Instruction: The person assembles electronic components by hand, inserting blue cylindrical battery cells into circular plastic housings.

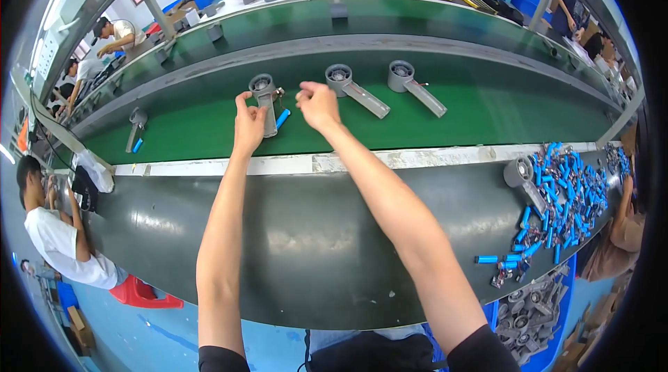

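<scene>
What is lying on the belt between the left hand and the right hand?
In the head view, a small blue cylinder lies on the green belt between the left hand and the right hand.

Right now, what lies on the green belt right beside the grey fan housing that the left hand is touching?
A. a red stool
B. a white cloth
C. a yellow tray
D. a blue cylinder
D: a blue cylinder lies on the green belt just right of the grey fan housing that the left hand touches.
</scene>
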A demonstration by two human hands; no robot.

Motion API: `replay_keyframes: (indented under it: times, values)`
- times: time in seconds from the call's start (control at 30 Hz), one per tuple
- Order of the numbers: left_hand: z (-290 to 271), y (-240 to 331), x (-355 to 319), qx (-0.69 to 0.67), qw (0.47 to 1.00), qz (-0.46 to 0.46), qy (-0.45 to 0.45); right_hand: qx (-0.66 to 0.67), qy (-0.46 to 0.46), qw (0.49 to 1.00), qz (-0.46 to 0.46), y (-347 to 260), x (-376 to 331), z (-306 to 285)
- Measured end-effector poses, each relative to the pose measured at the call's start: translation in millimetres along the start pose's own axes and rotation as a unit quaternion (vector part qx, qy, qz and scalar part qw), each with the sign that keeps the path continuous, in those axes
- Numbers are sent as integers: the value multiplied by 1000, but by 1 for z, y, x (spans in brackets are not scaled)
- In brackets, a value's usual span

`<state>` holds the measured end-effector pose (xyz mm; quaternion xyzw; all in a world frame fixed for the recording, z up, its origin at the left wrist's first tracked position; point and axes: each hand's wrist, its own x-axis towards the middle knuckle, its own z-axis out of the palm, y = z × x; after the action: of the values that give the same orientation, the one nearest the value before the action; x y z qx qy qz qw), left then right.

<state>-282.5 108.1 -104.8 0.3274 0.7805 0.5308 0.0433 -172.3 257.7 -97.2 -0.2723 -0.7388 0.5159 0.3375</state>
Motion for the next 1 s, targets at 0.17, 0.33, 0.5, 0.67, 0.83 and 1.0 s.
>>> replay_keyframes:
  times: [0.17,0.33,0.5,0.67,0.83,1.0]
  values:
    - [-31,7,4,91,996,4,-8,-363,103,905,-198,-24,5,-88]
    - [-36,16,-10,197,965,101,140,-400,-102,902,123,-22,-1,-125]
    - [14,97,-68,-36,999,17,-14,-31,-164,974,150,-20,-56,-154]
    - [49,141,-144,-80,990,46,-107,29,-209,966,152,-73,-177,-183]
    - [69,152,-197,-66,972,151,-166,58,-164,959,224,-68,-241,-259]
    - [70,156,-226,-77,962,118,-236,-262,-86,957,86,-54,-263,-305]
